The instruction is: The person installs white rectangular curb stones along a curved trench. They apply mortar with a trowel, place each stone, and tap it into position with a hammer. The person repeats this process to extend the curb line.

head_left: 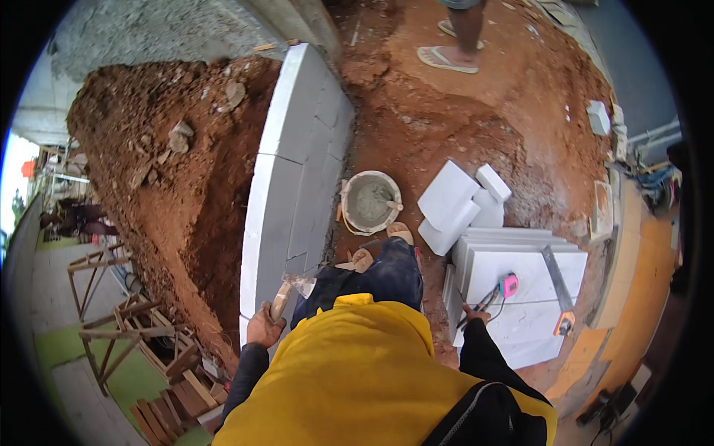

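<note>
My left hand (265, 327) grips the wooden handle of a trowel (291, 287), its blade lying against the end of a low wall of white blocks (294, 171). My right hand (474, 314) rests on a stack of white blocks (524, 297) and touches a thin dark tool beside a pink tape measure (509, 285). A bucket of grey mortar (370, 201) with a tool in it stands just beyond my feet.
Red earth is heaped left of the wall (171, 171). Loose white blocks (454, 204) lie past the stack, and a saw with an orange handle (559, 286) lies on it. Another person's sandalled feet (450, 52) stand at the top. Wooden frames (126, 327) lie lower left.
</note>
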The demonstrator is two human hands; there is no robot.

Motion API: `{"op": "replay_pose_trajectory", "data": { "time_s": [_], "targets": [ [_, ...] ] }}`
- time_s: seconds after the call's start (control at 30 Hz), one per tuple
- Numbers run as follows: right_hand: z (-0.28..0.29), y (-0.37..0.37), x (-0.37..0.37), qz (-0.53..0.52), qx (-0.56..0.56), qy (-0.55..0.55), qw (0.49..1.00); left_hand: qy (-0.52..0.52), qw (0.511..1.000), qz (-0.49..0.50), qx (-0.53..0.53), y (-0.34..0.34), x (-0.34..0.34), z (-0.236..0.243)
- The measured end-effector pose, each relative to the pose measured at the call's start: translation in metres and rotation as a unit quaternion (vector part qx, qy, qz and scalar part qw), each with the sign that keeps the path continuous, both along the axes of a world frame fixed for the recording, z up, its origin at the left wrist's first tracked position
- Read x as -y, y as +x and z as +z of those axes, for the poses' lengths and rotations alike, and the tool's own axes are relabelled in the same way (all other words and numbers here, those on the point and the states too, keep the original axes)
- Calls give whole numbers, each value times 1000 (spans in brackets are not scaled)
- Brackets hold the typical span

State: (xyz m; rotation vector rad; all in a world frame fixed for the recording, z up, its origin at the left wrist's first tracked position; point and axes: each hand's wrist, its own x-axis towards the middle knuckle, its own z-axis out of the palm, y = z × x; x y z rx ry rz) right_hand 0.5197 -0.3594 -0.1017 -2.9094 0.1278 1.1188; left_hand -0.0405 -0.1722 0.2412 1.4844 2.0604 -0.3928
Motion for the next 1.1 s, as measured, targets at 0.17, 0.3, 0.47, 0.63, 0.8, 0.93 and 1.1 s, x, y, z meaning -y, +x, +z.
{"op": "replay_pose_trajectory", "data": {
  "time_s": [0.17,0.3,0.47,0.63,0.8,0.93,1.1],
  "targets": [
    [-41,21,21,59,-24,-7,998,-13,989,146,-13,-10,56,0],
    [-62,35,-13,41,-57,18,997,-16,972,234,-8,-23,102,-12],
    [-46,14,-115,106,-141,79,981,-22,967,254,-22,-34,138,-23],
    [18,-21,-204,159,-257,131,944,45,928,370,22,-8,157,-34],
    [140,-66,-282,166,-385,249,873,94,899,427,41,19,164,-44],
    [255,-164,-392,226,-479,501,684,113,870,478,41,38,171,-48],
    [381,-361,-490,265,-547,582,540,162,812,560,40,54,187,-60]
  ]
}}
